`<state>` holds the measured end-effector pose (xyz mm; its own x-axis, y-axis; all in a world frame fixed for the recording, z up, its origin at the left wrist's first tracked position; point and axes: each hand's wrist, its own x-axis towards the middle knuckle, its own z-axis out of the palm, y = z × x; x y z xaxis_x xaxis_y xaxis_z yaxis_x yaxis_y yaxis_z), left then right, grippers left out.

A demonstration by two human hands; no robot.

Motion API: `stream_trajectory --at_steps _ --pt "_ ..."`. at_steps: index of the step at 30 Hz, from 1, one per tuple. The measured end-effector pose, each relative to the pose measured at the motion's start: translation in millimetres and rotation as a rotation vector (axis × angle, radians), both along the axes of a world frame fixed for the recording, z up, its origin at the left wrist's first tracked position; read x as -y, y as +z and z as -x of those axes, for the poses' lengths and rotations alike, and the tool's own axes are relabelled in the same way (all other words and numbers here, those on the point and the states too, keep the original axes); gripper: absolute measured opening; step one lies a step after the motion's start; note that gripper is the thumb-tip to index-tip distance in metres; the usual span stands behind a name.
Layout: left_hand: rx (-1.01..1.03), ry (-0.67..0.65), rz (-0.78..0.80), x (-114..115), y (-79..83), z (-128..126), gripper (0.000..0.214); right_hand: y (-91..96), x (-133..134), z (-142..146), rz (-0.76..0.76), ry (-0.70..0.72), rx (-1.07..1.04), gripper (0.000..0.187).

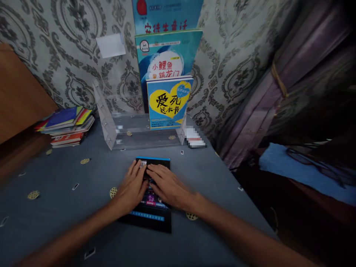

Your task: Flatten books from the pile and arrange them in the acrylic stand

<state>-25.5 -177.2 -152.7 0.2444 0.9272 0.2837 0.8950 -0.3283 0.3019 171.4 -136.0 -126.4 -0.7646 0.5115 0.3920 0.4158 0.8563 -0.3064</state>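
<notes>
A dark book (pixel 158 221) with a blue top edge and small colour pictures lies flat on the cloth-covered table, straight ahead of me. My left hand (pixel 134 183) rests on its left side, fingers stretched toward the top edge. Beside it, my right hand (pixel 167 183) lies over the right side with its fingers extended; the fingertips of both hands come close together. Both hands hide much of the cover. Behind the book stands a clear tiered rack (pixel 130 139), and a blue book with a yellow heart (pixel 164 120) leans upright at its right end.
Further back on the rack are a teal book (pixel 169 48) and a taller blue book (pixel 169 15). A pile of books (pixel 69 128) sits at the left by the wall. Right of the rack lies a blurred-out item (pixel 194 137). A curtain (pixel 250 100) hangs past the table's right edge.
</notes>
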Motion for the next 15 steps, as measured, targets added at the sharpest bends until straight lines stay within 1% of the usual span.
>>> stream_trajectory --at_steps 4,8,12,15 --pt "-0.079 -0.061 0.023 -25 14.4 -8 0.042 1.2 -9 -8 0.071 -0.067 0.006 0.045" --pt "-0.107 -0.077 0.015 -45 18.2 -3 0.043 -5.1 -15 -18 0.094 -0.139 0.055 0.051" --pt "-0.111 -0.015 0.009 -50 15.9 5 0.047 -13.2 -19 -32 0.069 -0.242 0.071 0.051" --pt "-0.102 0.019 0.007 -48 15.3 6 0.047 -12.9 -19 -38 0.067 -0.271 0.1 0.052"
